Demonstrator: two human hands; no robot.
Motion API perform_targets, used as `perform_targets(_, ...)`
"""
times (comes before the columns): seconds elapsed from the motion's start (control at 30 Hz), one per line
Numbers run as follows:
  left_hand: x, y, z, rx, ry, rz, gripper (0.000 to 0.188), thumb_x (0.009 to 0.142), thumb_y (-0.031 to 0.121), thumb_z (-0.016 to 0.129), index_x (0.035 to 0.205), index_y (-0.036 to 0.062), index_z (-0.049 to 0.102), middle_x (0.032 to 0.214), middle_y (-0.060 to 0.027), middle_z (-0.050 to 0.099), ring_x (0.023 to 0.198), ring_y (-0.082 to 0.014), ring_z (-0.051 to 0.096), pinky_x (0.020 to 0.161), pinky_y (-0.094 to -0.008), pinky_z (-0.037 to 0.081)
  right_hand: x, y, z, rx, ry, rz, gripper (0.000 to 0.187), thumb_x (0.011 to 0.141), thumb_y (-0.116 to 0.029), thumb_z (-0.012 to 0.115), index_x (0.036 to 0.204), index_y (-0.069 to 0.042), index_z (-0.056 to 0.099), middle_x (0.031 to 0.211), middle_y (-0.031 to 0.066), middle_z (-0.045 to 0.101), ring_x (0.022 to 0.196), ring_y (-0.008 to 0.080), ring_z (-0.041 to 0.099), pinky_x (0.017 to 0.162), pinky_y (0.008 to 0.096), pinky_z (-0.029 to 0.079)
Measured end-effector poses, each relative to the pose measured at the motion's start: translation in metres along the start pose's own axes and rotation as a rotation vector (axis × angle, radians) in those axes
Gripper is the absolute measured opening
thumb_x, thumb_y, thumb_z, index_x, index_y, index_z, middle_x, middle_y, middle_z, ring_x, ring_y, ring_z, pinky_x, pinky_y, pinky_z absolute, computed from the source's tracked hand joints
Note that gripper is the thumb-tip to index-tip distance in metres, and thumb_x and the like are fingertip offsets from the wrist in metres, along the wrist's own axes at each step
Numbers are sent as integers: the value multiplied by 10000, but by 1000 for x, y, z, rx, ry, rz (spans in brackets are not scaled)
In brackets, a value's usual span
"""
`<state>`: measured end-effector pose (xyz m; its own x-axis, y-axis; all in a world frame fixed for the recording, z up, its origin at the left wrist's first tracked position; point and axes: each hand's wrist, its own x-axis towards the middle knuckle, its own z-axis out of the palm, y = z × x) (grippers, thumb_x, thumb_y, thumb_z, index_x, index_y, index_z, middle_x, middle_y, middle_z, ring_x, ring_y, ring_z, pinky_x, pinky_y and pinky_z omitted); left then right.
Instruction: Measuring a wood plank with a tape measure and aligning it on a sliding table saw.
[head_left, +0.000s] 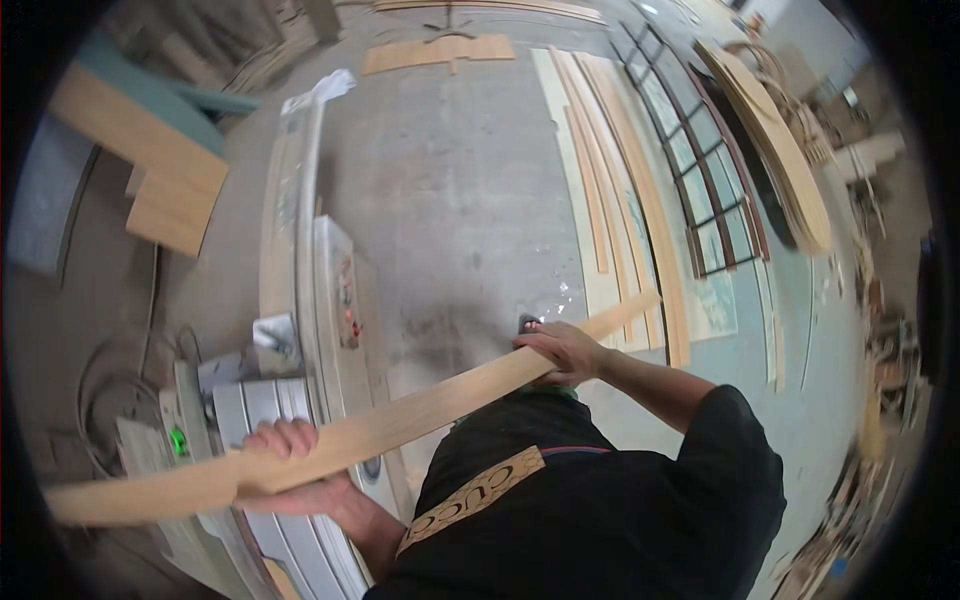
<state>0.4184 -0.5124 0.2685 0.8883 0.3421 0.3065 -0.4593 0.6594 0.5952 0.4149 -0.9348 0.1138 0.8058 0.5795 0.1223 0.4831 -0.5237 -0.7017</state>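
A long, pale wooden plank (430, 410) lies slantwise across the front of my body, its left end lower and nearer to me, its right end farther off. My left hand (320, 496) is closed around it toward the left end, with the fingers over the far edge and the palm under the near edge. Closer to the other end, my right hand (568, 352) grips the plank from above. Its fingertips curl over the far edge, and the thumb is hidden. Beneath the plank on the left is a ribbed grey machine table (285, 415).
A long machine bed (292, 180) runs away on the left, beside a housing with red buttons (350, 310). Wooden strips (630, 190) and a dark metal grid frame (708, 170) lie on the right, by stacked boards (775, 130). Wood panels (185, 200) stand at far left.
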Motion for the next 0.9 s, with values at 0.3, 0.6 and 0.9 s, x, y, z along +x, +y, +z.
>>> perform_targets(0.3, -1, -300, 141, -251, 25, -875, 720, 977, 690, 451, 1299, 51, 533, 959, -72, 520, 907, -244, 516, 898, -452, 453, -249, 26, -22, 76, 371, 729, 765, 680, -349, 933, 1316, -74, 606, 1193, 179, 696, 1077, 404, 684, 908, 443, 562)
perform_targets(0.6, -104, -590, 213, -45, 36, -1439, 673, 977, 636, 543, 1275, 33, 565, 921, -98, 606, 804, -258, 603, 911, -504, 535, -353, -11, -5, 55, 762, 1274, 743, 699, -382, 921, 1254, 16, 630, 954, 204, 688, 836, 370, 696, 746, 430, 561)
perform_targets(0.9, -187, -771, 223, 267, 71, -1734, 502, 1001, 477, 620, 1183, 13, 556, 948, -171, 671, 788, -305, 696, 749, -463, 608, -394, -116, 70, -206, 727, 1644, 790, 717, -494, 895, 1237, 30, 613, 914, 206, 652, 825, 425, 647, 720, 500, 525)
